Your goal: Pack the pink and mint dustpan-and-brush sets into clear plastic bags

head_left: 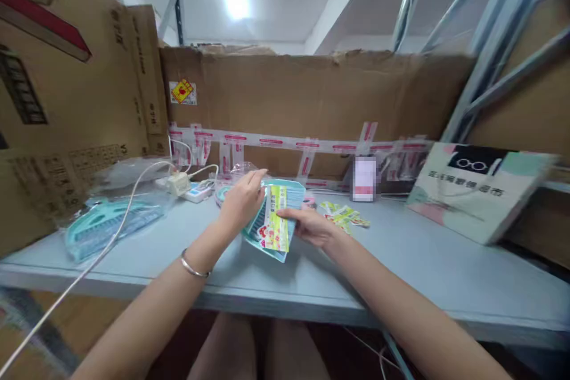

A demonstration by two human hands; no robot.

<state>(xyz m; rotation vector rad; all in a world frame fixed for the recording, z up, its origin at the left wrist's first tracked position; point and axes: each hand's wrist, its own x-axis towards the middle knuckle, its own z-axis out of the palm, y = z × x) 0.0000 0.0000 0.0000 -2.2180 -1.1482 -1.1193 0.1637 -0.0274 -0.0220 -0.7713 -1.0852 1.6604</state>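
Progress: label card (276, 225) sits on teal packet (291, 193); left hand (240, 202) grips its top, right hand (312, 227) pinches the card; spare cards (345, 215) lie right of packet.

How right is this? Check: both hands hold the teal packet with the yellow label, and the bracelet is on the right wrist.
No: the head view shows the bracelet on the left wrist. The left hand and right hand hold the teal packet with the yellow label.
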